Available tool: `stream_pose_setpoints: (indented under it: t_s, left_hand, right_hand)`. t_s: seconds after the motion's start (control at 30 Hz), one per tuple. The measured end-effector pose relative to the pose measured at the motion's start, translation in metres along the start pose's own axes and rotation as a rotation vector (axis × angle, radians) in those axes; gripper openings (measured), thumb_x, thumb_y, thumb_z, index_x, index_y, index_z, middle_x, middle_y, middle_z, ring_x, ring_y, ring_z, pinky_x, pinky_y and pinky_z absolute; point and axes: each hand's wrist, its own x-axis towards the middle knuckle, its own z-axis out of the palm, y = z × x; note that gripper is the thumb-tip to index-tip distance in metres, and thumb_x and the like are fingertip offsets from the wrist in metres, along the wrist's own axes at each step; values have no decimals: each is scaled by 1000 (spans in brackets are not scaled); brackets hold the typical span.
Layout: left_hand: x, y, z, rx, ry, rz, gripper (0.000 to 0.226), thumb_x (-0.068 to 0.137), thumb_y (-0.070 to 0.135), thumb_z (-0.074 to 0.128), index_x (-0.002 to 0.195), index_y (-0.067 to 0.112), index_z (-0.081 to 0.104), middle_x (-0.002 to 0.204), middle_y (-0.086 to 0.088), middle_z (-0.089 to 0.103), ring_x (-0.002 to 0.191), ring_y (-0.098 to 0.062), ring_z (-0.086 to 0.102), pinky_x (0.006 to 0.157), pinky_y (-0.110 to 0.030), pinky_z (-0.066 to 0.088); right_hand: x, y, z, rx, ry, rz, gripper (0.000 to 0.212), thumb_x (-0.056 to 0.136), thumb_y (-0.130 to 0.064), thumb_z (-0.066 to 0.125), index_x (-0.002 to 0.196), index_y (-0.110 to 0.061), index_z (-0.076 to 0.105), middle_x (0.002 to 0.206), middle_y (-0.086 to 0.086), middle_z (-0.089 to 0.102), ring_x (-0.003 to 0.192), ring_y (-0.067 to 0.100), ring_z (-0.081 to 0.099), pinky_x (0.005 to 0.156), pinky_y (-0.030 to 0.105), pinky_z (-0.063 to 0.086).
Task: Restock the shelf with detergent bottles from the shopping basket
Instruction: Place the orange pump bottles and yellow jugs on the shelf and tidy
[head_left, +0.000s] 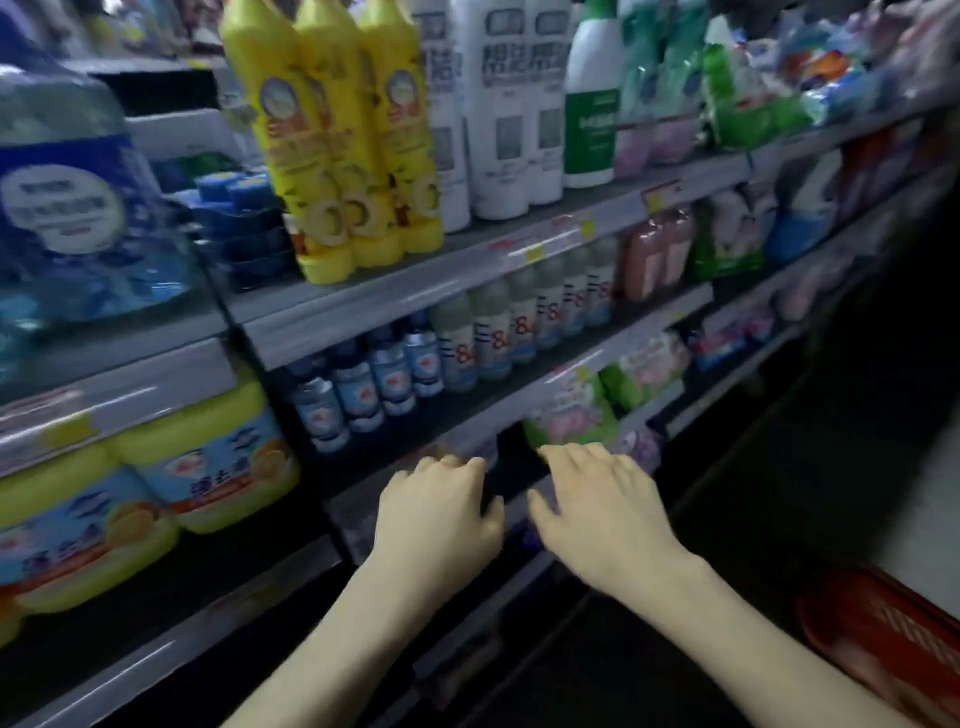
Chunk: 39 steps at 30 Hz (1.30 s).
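Store shelves (467, 270) crowded with cleaning products fill the head view, with yellow detergent bottles (353, 130) standing on an upper tier. Low down, the left hand (441, 514) reaches a dim lower shelf edge (358, 519), fingers bent and tips hidden, so any hold is unclear. Beside it, the right hand (602, 504) spreads loosely, holding nothing. A red shopping basket (878, 629) sits at lower right.

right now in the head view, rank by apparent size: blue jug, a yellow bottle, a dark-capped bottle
1. blue jug, though nearest the camera and cut off by the frame
2. yellow bottle
3. dark-capped bottle
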Motion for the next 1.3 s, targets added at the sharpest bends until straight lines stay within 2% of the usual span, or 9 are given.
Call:
stream_pose_setpoints:
  t_s: [0.1, 0.23, 0.3, 0.4, 0.53, 0.7, 0.87, 1.03, 1.3]
  left_hand:
    - [40, 27, 32, -40, -40, 88, 36, 98, 48, 50, 120, 24, 65, 121, 2, 70, 116, -27, 64, 88, -38, 49]
    - [88, 64, 73, -100, -144, 178, 40, 99, 44, 51, 130, 24, 64, 121, 0, 70, 114, -29, 66, 88, -39, 51]
    - [107, 84, 98, -107, -221, 234, 35, 98, 44, 51, 125, 25, 65, 116, -2, 71, 110, -31, 67, 83, -38, 50]
    - [128, 121, 131, -106, -330, 340, 27, 100, 44, 51, 107, 21, 63, 110, -4, 70, 106, -33, 68, 78, -37, 51]
    - [137, 187, 168, -84, -418, 489, 39, 102, 44, 52, 133, 23, 63, 126, -4, 69, 118, -30, 65, 91, -39, 52]
    - [137, 280, 220, -46, -528, 617, 40, 99, 44, 54, 132, 23, 64, 120, -2, 72, 115, -27, 67, 96, -40, 55]
    - [139, 375, 262, 3, -587, 688, 36, 99, 43, 54, 126, 23, 66, 120, -1, 72, 113, -26, 68, 95, -39, 55]
    - [144, 461, 284, 69, -654, 665, 31, 96, 39, 51, 113, 20, 67, 114, -4, 73, 109, -31, 69, 91, -38, 54]
    - [169, 538, 322, 128, -753, 647, 30, 95, 37, 52, 115, 19, 66, 117, -6, 71, 111, -33, 68, 91, -40, 53]
  right_hand:
    - [-2, 41, 16, -30, -15, 127, 52, 96, -52, 44, 131, -20, 64, 124, 0, 71, 119, 25, 64, 99, 43, 51]
    - [-11, 96, 39, -67, -76, 312, 54, 97, -52, 43, 138, -20, 60, 127, 0, 70, 121, 25, 63, 101, 44, 50]
    - [-19, 125, 51, -75, -110, 423, 53, 98, -52, 45, 137, -20, 60, 127, 0, 70, 121, 25, 63, 101, 43, 49]
    - [-38, 162, 68, -66, -158, 575, 50, 101, -52, 44, 138, -21, 58, 130, 0, 68, 124, 25, 61, 102, 42, 48]
    - [-73, 204, 89, -41, -222, 741, 48, 101, -51, 45, 137, -22, 58, 130, -1, 67, 125, 24, 60, 103, 41, 47]
    - [-120, 263, 115, 58, -288, 924, 50, 101, -49, 49, 142, -21, 57, 132, 2, 68, 124, 24, 62, 100, 37, 50]
    - [-161, 342, 133, 121, -335, 988, 41, 101, -46, 49, 130, -19, 61, 129, 5, 68, 121, 25, 63, 98, 38, 50]
    - [-194, 427, 141, 144, -375, 1009, 53, 100, -47, 45, 142, -19, 57, 135, 5, 66, 126, 26, 59, 102, 39, 48]
    - [-203, 523, 159, 189, -485, 1009, 43, 99, -45, 47, 126, -14, 60, 126, 7, 68, 118, 28, 62, 95, 39, 48]
